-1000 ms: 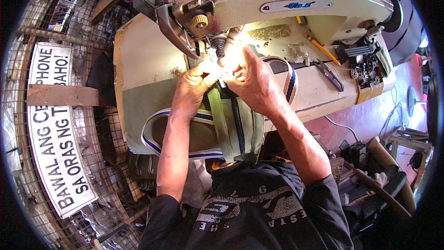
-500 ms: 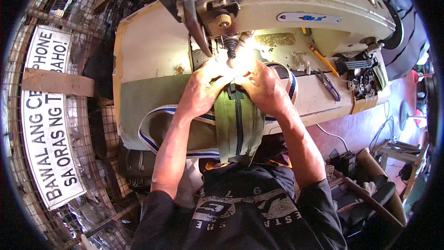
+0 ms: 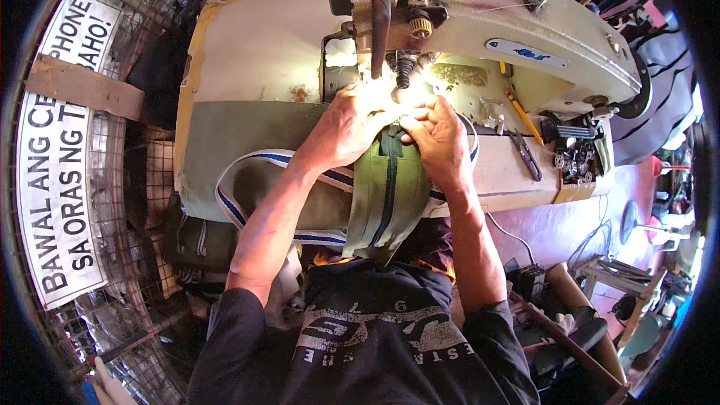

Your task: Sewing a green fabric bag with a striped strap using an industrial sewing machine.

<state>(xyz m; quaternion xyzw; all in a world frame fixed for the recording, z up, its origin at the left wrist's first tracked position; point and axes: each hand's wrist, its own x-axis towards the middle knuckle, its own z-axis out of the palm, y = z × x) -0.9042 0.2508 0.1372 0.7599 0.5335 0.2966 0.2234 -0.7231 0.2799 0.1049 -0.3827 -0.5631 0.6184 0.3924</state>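
An olive-green fabric piece (image 3: 385, 195) with a dark zipper down its middle runs from under the brightly lit needle area of a sewing machine (image 3: 480, 11) toward my body. My left hand (image 3: 337, 127) and my right hand (image 3: 439, 139) both grip its far end just below the presser foot, fingers bent and pressed together. Glare hides exactly what my fingertips pinch. A striped white-and-navy strap (image 3: 232, 208) loops beneath the piece and shows on both sides of it.
Thread snips (image 3: 525, 157), a yellow cutter (image 3: 529, 116) and a tray of metal bobbins (image 3: 576, 159) lie at the machine's right. A wire grid with a sign (image 3: 56, 202) stands at the left. Cords (image 3: 510, 236) and clutter fill the lower right.
The view has shifted, so the machine and table appear farther right and slightly higher. Both hands stay at the needle with the green piece; my right fingers have curled slightly differently.
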